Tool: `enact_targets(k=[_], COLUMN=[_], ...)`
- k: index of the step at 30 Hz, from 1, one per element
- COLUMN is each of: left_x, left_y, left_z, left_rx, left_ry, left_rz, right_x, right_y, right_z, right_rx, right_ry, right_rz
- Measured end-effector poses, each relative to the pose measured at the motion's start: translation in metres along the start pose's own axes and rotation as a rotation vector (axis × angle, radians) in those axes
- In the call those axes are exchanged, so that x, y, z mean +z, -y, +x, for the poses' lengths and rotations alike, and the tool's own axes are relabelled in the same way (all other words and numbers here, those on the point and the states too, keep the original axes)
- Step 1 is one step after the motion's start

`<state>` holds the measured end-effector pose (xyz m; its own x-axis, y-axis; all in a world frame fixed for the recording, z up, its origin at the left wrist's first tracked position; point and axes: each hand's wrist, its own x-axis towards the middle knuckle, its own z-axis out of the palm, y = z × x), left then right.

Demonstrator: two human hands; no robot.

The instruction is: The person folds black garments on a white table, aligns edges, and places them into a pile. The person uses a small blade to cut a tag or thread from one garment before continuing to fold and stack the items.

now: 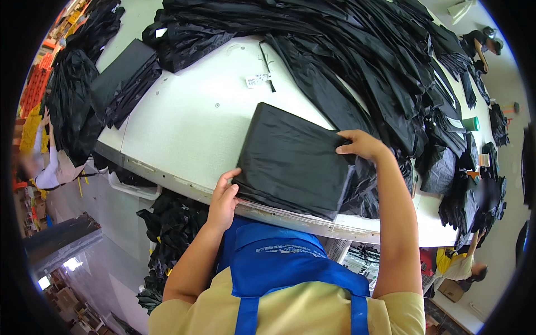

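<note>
In front of me a flat, rectangular bundle of thin, shiny black sheeting lies at the near edge of the white table, its top face mostly smooth. My left hand grips its lower left corner, thumb and fingers against the edge. At the upper right corner my right hand is closed, thumb on top and fingers bent over the material. Loose, creased black sheeting bunches out along the bundle's right side. Whether it is plastic or cloth I cannot tell.
Long heaps of black sheeting cover the table's far side, and another pile hangs at the left. A white tag lies on the white tabletop. Black material fills the space below the edge. Other people work left and right.
</note>
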<state>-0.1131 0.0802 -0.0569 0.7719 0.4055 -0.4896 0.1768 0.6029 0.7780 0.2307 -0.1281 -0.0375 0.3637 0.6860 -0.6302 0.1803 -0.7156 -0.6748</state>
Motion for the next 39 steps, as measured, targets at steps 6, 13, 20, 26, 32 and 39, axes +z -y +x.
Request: enact_targets(k=[6, 13, 20, 26, 32, 39], left_x=[0.016, 0.046, 0.056, 0.076, 0.140, 0.226], left_y=[-0.018, 0.008, 0.009, 0.020, -0.026, 0.059], left_z=[0.011, 0.058, 0.055, 0.017, 0.010, 0.096], left_rx=[0.657, 0.703, 0.538, 0.340, 0.409, 0.985], left_ry=[-0.240, 0.045, 0.097, 0.191, 0.966, 1.032], left_rz=[1.212, 1.527, 1.528, 1.388, 1.623, 1.776], right_x=[-0.005, 0.011, 0.012, -0.064, -0.112, -0.077], right_y=[-0.007, -0.079, -0.196, -0.148, -0.036, 0.060], right_z=[-0.004, -0.062, -0.198, -0.226, -0.212, -0.232], right_rx=[-0.034, -0.047, 0.626, 0.374, 0.273, 0.159], right_ry=[0.003, -1.278, -0.970, -0.811, -0.787, -0.792], right_rz=[0.019, 0.055, 0.345, 0.499, -0.127, -0.351])
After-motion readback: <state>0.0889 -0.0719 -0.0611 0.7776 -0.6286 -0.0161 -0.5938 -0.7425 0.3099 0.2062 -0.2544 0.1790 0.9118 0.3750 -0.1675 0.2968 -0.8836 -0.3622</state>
